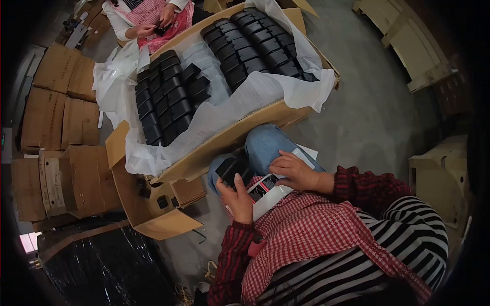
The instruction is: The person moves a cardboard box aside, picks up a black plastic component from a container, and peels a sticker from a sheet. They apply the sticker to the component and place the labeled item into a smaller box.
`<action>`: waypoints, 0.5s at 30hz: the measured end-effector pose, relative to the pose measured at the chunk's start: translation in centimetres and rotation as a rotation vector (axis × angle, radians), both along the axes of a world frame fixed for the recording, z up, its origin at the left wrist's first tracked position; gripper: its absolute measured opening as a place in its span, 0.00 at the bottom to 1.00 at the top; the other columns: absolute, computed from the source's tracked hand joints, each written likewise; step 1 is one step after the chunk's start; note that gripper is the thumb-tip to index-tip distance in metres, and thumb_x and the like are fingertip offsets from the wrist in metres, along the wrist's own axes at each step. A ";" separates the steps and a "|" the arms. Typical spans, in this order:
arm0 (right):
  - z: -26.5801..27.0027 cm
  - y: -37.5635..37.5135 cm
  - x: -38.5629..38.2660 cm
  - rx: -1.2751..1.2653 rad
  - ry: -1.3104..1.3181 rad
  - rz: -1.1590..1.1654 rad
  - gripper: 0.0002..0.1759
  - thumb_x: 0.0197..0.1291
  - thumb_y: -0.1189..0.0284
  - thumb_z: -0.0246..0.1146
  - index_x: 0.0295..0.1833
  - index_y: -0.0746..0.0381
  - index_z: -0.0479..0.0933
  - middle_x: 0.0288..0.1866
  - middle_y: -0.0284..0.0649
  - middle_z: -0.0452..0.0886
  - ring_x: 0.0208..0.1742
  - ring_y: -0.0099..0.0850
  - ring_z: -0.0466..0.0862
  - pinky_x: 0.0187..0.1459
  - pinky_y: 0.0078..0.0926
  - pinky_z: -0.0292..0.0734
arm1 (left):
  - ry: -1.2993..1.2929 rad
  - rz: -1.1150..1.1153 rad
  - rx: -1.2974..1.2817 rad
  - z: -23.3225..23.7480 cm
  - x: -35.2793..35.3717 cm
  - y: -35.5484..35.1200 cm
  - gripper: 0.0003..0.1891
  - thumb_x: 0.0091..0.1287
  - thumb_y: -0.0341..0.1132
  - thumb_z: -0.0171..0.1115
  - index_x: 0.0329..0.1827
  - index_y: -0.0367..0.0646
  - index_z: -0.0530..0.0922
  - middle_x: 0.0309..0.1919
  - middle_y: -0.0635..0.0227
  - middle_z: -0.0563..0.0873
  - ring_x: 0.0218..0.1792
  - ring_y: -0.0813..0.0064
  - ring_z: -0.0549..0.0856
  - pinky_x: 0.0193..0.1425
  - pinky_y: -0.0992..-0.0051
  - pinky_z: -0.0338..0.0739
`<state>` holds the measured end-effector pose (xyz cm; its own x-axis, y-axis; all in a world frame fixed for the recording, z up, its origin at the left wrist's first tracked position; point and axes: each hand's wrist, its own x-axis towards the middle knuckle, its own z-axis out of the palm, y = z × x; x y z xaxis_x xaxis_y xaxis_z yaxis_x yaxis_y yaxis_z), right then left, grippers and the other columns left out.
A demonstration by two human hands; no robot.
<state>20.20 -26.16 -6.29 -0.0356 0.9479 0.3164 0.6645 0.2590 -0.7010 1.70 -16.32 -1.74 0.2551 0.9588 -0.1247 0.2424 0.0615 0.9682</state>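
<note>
My left hand [237, 199] is wrapped round a black plastic part [234, 169] above my lap. A white sheet with black-and-red labels [263, 188] lies across my lap, just right of that hand. Over the sheet's right part, my right hand [294, 171] has its fingers bent and pressed down near a label; whether a label is between the fingertips is too small to tell. In front of my knees, a large carton lined with white foam [214, 120] holds rows of black parts [166, 97].
Across the carton, a co-worker [153, 25] handles a small dark item. Stacked cartons [61, 120] stand at the left, above a black-wrapped load [102, 260]. An open carton [166, 224] sits left of my knees. Wooden crates [403, 41] line the right.
</note>
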 end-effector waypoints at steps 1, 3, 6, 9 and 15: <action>-0.3 -0.2 0.0 -0.002 0.000 -0.007 0.29 0.43 0.73 0.75 0.55 0.60 0.75 0.49 0.37 0.80 0.56 0.36 0.79 0.69 0.51 0.62 | 0.000 -0.007 -0.002 0.2 0.3 -0.4 0.21 0.74 0.37 0.54 0.63 0.35 0.62 0.56 0.56 0.76 0.55 0.70 0.77 0.61 0.73 0.70; -0.9 -0.2 0.2 0.026 0.030 -0.014 0.27 0.43 0.73 0.75 0.53 0.59 0.77 0.43 0.34 0.81 0.50 0.34 0.81 0.68 0.48 0.64 | -0.065 -0.015 0.095 0.6 1.0 -0.8 0.24 0.74 0.34 0.53 0.67 0.35 0.58 0.56 0.56 0.75 0.57 0.70 0.76 0.62 0.72 0.69; -0.3 0.1 0.7 0.043 0.075 -0.006 0.22 0.44 0.73 0.74 0.49 0.60 0.79 0.36 0.36 0.82 0.45 0.36 0.82 0.65 0.43 0.67 | 0.115 -0.077 0.400 1.7 1.4 -0.4 0.21 0.72 0.28 0.54 0.66 0.35 0.65 0.53 0.56 0.78 0.54 0.67 0.78 0.63 0.70 0.69; 0.6 0.9 1.6 0.028 0.130 0.038 0.20 0.46 0.72 0.74 0.46 0.61 0.80 0.31 0.37 0.82 0.41 0.37 0.83 0.59 0.40 0.71 | 0.281 -0.579 0.268 -0.6 -1.3 0.9 0.15 0.68 0.24 0.55 0.57 0.39 0.77 0.51 0.54 0.79 0.49 0.62 0.82 0.61 0.68 0.71; 3.0 2.0 3.2 -0.121 0.196 0.063 0.18 0.48 0.71 0.73 0.46 0.60 0.80 0.28 0.40 0.82 0.37 0.40 0.82 0.48 0.38 0.72 | 0.205 -0.615 0.403 1.7 1.5 0.8 0.07 0.62 0.30 0.65 0.42 0.40 0.84 0.39 0.52 0.81 0.42 0.54 0.82 0.50 0.64 0.75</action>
<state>23.37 -24.18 -3.27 -0.0448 0.9772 0.2076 0.4981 0.2019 -0.8433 3.18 -15.51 -0.04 0.7672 0.6333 0.1019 0.2965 -0.4909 0.8192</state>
